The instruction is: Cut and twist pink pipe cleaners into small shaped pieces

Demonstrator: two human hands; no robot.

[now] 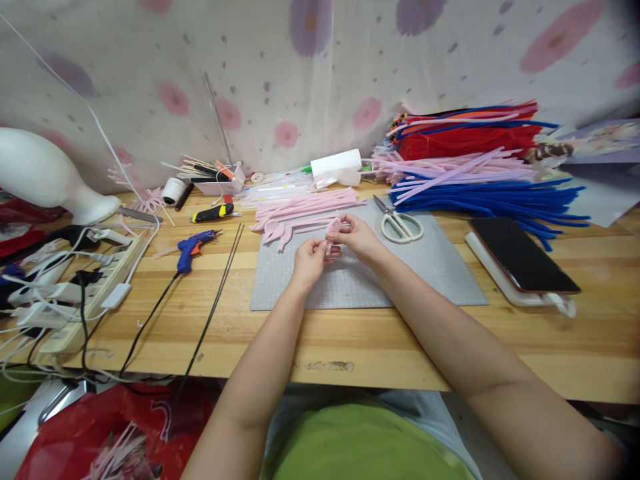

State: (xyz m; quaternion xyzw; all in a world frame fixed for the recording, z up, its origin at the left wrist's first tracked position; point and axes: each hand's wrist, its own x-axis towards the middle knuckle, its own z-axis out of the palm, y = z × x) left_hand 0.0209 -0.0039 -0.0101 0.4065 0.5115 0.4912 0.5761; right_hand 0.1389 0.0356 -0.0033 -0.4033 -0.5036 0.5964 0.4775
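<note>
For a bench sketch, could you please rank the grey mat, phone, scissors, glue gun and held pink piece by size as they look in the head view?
Grey mat
Phone
Scissors and glue gun: too alike to rank
Held pink piece (visible part; some is hidden)

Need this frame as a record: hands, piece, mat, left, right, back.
Left hand: pinching the pink fuzzy piece
Right hand: pinching the same piece
Piece: held above the gray mat
Mat: pink leaf-shaped pieces at its left, scissors behind and right of the hands
Left of mat: blue glue gun, thin dark rods
Right of mat: phone
Back right: blue stems, red stems
</note>
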